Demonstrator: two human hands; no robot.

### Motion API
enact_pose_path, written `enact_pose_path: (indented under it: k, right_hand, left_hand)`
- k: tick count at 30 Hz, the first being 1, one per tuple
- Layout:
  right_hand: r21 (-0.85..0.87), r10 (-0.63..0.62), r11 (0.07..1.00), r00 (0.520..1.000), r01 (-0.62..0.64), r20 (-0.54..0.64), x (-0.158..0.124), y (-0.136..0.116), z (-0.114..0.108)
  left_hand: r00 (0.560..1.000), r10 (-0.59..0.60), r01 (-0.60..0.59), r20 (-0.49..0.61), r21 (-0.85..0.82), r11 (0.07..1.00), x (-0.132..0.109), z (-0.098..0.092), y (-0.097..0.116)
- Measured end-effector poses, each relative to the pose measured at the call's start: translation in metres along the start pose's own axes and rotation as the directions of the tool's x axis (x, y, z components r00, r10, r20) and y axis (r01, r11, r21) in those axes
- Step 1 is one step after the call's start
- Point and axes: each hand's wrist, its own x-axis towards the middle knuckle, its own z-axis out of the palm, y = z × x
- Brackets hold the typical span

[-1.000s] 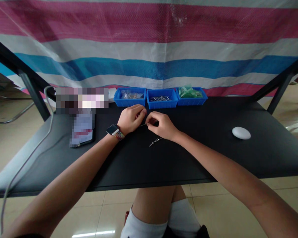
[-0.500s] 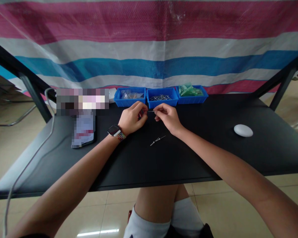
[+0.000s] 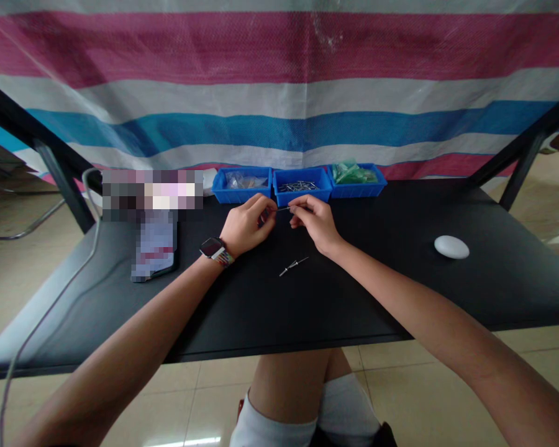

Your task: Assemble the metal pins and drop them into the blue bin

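Note:
Between my two hands stretches a thin metal blind rivet (image 3: pixel 283 209), its ends hidden by fingertips. My left hand (image 3: pixel 251 220), with a watch on its wrist, is closed in a pinch at the rivet's left end. The fingers of my right hand (image 3: pixel 313 218) pinch the other end. Several more rivets lie in the middle blue bin (image 3: pixel 302 197), just beyond my hands. Closer to me, a few blind rivets (image 3: pixel 294 266) rest crossed on the black table (image 3: pixel 261 310).
A blue bin with clear plastic bags (image 3: pixel 242 194) stands on the left of the row, one with green bags (image 3: pixel 358 187) on the right. A white mouse-shaped object (image 3: pixel 451 247) lies at right. A phone-like item (image 3: pixel 156 248), partly blurred, and a cable (image 3: pixel 51 304) are at left.
The view has shifted slightly. Both hands keep nearly the same pose, and the rivet between them shows a little more tilt.

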Motion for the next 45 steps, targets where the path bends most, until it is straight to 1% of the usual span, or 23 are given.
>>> enact_pose_path:
  k: [5,10,15,20,26,28,34,40,45]
  right_hand:
    - [0.013,0.020,1.000,0.999,-0.020,0.025,-0.0010,-0.0026,0.0008]
    - [0.003,0.013,1.000,0.999,-0.013,0.034,-0.0022,-0.0039,0.0013]
    - [-0.006,0.017,1.000,0.999,-0.016,0.039,-0.0027,-0.0051,0.0007]
    - [0.000,0.000,1.000,1.000,0.000,0.030,-0.0022,-0.0044,0.0010]
    - [0.021,-0.002,1.000,0.999,0.001,0.034,-0.0013,-0.0013,0.0009]
    - [0.009,-0.003,1.000,0.999,0.003,0.038,-0.0015,-0.0010,0.0006]
    - [-0.023,-0.010,1.000,0.999,0.011,0.054,-0.0035,-0.0022,0.0008]
    - [-0.009,-0.009,1.000,0.999,0.009,0.049,-0.0031,-0.0026,0.0017]
    - [-0.013,0.018,1.000,0.998,-0.017,0.052,-0.0037,-0.0037,0.0013]
  left_hand:
    - [1.000,0.013,-0.013,-0.002,0.011,1.000,-0.0005,-0.0009,-0.0008]
    - [1.000,0.022,-0.022,0.009,0.022,1.000,-0.0005,0.0001,-0.0024]
    - [1.000,0.005,-0.005,-0.013,0.056,0.998,0.0003,0.0000,-0.0013]
    - [1.000,-0.004,0.004,0.019,-0.004,1.000,-0.0009,-0.0015,-0.0008]
    - [0.999,-0.030,0.030,-0.020,0.006,1.000,-0.0020,0.0012,-0.0040]
    - [1.000,-0.015,0.016,-0.025,0.010,1.000,-0.0018,0.0017,-0.0043]
    - [0.996,0.087,-0.087,0.002,0.046,0.995,-0.0021,0.0004,-0.0022]
    - [0.997,0.066,-0.065,-0.039,0.027,0.997,-0.0028,0.0008,-0.0025]
    - [0.993,0.120,-0.120,-0.012,0.051,0.991,-0.0023,-0.0007,-0.0024]
